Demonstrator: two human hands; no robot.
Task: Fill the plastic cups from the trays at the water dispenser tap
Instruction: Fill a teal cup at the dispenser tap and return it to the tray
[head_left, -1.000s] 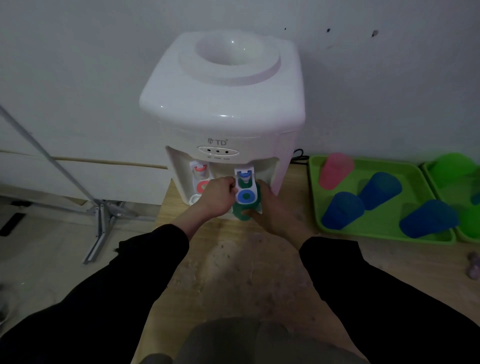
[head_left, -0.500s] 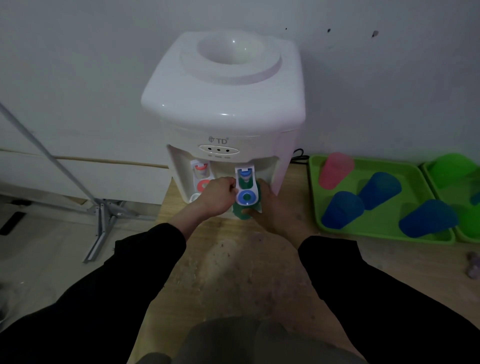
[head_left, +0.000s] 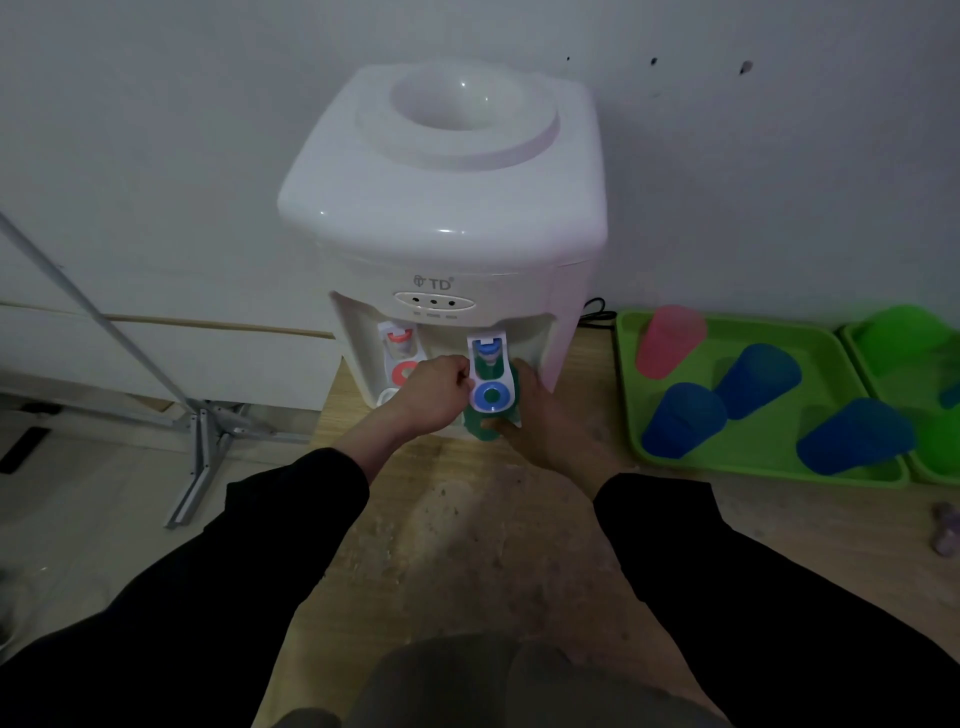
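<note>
A white water dispenser (head_left: 447, 208) stands on the wooden table against the wall, with a red tap (head_left: 399, 353) and a blue tap (head_left: 489, 379). My left hand (head_left: 434, 395) grips the left side of the blue tap's lever with curled fingers. My right hand (head_left: 540, 421) holds a green plastic cup (head_left: 480, 431) under the blue tap; most of the cup is hidden by the tap and my fingers. A green tray (head_left: 628, 395) to the right holds a pink cup (head_left: 670, 340) and three blue cups (head_left: 756, 379) upside down.
A second green tray (head_left: 857, 340) with green cups (head_left: 901, 335) sits at the far right edge. A metal stand (head_left: 202, 436) stands on the floor at the left. A black cable (head_left: 597, 312) runs behind the dispenser. A small purple object (head_left: 948, 530) lies at the table's right edge.
</note>
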